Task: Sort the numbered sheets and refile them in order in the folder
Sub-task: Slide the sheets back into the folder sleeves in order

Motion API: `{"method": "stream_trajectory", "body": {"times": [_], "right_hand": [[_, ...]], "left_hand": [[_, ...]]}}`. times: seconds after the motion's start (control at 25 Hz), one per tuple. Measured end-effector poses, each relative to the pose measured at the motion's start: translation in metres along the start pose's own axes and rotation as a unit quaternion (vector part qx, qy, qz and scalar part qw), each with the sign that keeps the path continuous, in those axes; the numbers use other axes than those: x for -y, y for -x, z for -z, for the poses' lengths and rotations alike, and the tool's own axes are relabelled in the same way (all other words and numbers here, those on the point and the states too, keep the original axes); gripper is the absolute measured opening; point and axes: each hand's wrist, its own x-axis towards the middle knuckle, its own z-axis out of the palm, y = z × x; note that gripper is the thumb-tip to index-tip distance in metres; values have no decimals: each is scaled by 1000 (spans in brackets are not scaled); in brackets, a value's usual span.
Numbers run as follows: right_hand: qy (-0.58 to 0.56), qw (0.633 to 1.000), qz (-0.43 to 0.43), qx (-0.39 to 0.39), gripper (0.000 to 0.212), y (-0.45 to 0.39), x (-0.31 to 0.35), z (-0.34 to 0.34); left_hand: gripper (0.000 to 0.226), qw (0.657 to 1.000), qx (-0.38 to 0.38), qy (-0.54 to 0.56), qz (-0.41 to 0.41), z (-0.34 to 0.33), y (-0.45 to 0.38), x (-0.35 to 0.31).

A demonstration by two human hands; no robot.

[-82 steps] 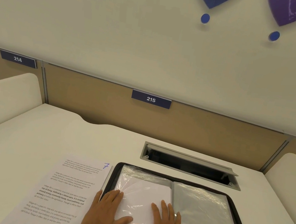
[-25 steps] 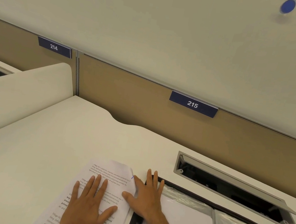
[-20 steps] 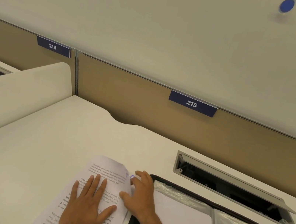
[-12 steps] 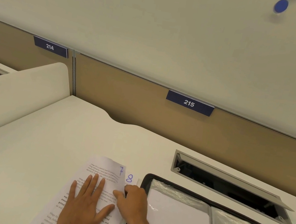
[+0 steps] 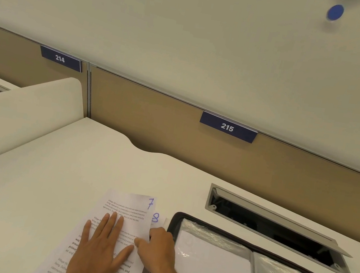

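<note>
A stack of printed sheets lies on the desk left of the folder. The top sheet bears a handwritten 7. From under its right edge peeks the sheet marked 8. My left hand lies flat on the top sheet with its fingers spread. My right hand has curled fingers at the stack's right edge and pinches the sheets there. The black zip folder lies open at the lower right, with clear plastic sleeves and a white sheet inside the left sleeve.
A metal cable hatch stands open in the desk behind the folder. A tan partition with plates 214 and 215 closes the back. A white rounded divider bounds the left side.
The view swung left from the folder to the stack. My right hand slid from lying flat at the stack's top corner down its right edge and curled, shifting the top sheet and uncovering the 8.
</note>
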Motion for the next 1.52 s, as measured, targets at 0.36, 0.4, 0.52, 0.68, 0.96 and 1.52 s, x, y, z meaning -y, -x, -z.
{"method": "stream_trajectory", "body": {"times": [0.36, 0.4, 0.52, 0.68, 0.96, 1.52], "right_hand": [[-277, 957, -7, 81, 13, 13, -15, 45], [-301, 949, -8, 92, 17, 17, -18, 56], [-335, 935, -6, 114, 23, 29, -36, 90], [-354, 929, -24, 104, 24, 46, -71, 136], [-408, 909, -67, 57, 33, 74, -134, 190], [-378, 917, -101, -76, 35, 84, -267, 306]], "left_hand": [[90, 957, -154, 229, 93, 58, -8, -5], [91, 948, -163, 251, 109, 67, -9, -10], [95, 898, -123, 388, 165, 93, -9, -36], [82, 844, -45, 506, 170, 103, 2, -71], [55, 789, 25, 604, 110, 89, 15, -157], [20, 836, 26, 544, 62, 21, -8, -322]]}}
